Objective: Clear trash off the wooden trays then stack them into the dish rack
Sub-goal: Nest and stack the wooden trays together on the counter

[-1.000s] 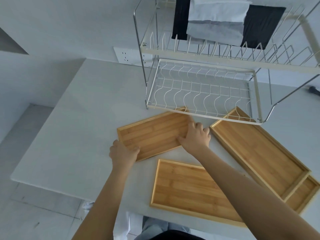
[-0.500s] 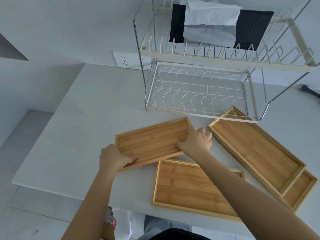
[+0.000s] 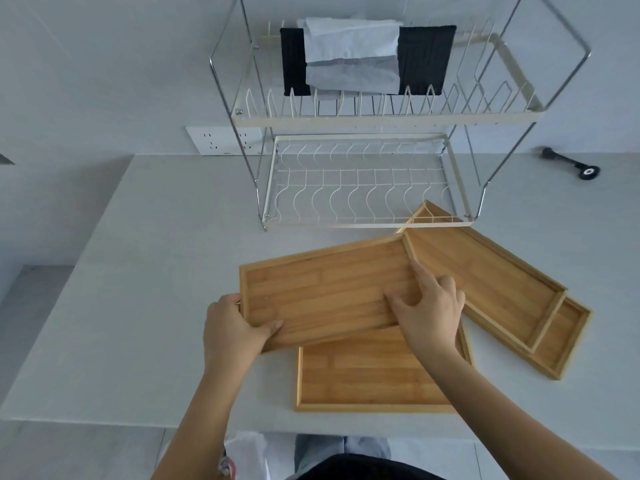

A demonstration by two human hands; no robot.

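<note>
Gripping a wooden tray (image 3: 329, 292) from both ends, the person holds it over the white table (image 3: 138, 271) in the head view, its near edge overlapping a second tray (image 3: 374, 379) that lies flat at the table's front edge. The left hand (image 3: 232, 330) clamps the tray's left near corner, thumb lying on the inner floor and the other fingers curled out of sight beneath the rim. The right hand (image 3: 429, 310) rests on the tray's right part with its fingers spread, the forefinger reaching toward the far right corner and the thumb pressed on the floor; whether any finger hooks under that end cannot be told. To the right, a longer divided tray (image 3: 491, 282) lies slanted, its far corner tucked beneath the lower tier of the dish rack (image 3: 363, 188). Both wire tiers of the rack hold no trays; a black cloth (image 3: 426, 60) and a pale folded cloth (image 3: 349, 53) hang at the back of the upper tier. A small black tool (image 3: 571, 164) lies well apart at the far right.
</note>
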